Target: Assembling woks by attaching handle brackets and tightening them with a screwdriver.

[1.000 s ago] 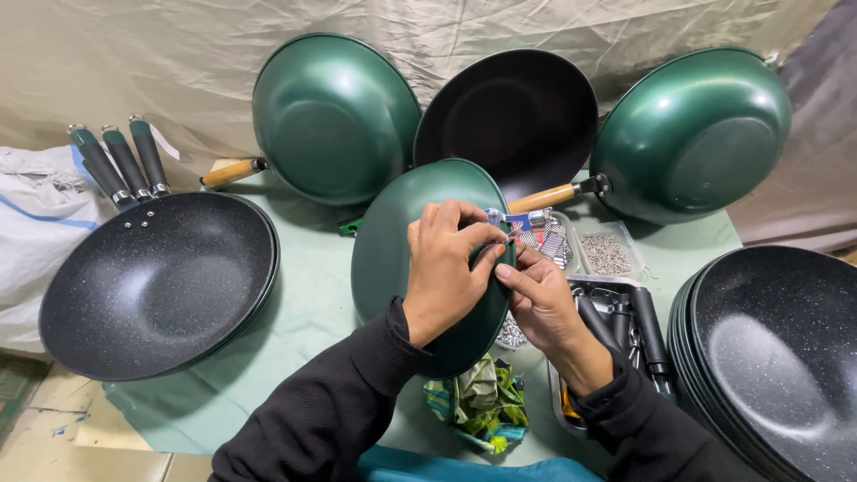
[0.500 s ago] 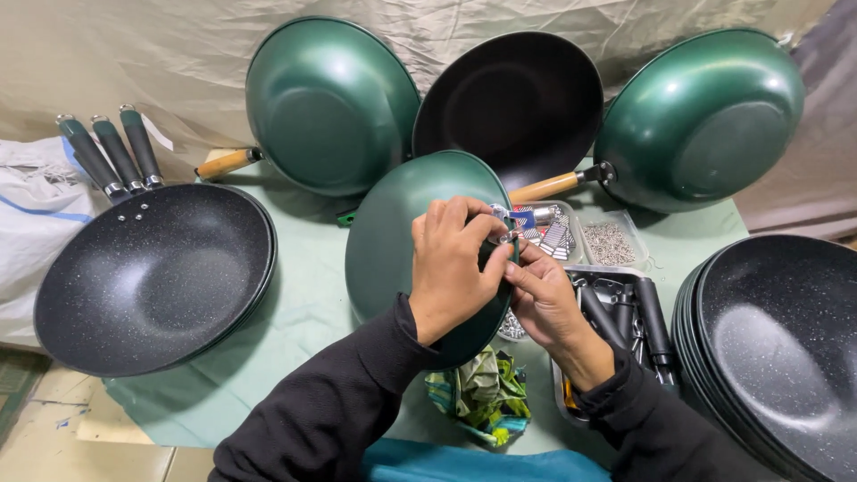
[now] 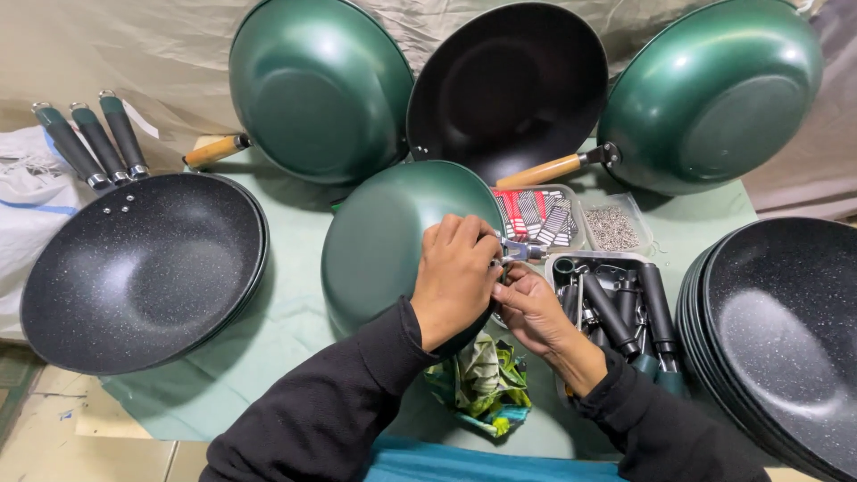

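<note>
Head view, looking down: a green pan (image 3: 384,241) is held tilted on edge at the middle of a table covered in pale green cloth (image 3: 268,330), its outer side turned toward the camera. The left hand (image 3: 457,277) is clenched over the pan's right rim. The right hand (image 3: 534,308) is pinched just beside it on a small metal fitting (image 3: 518,252) at the rim. Dark handles are heaped in a tray (image 3: 616,308) to the right. Speckled black pans are stacked at the left (image 3: 143,268) and right (image 3: 777,330). Three pans (image 3: 509,85) are propped against the backdrop.
</note>
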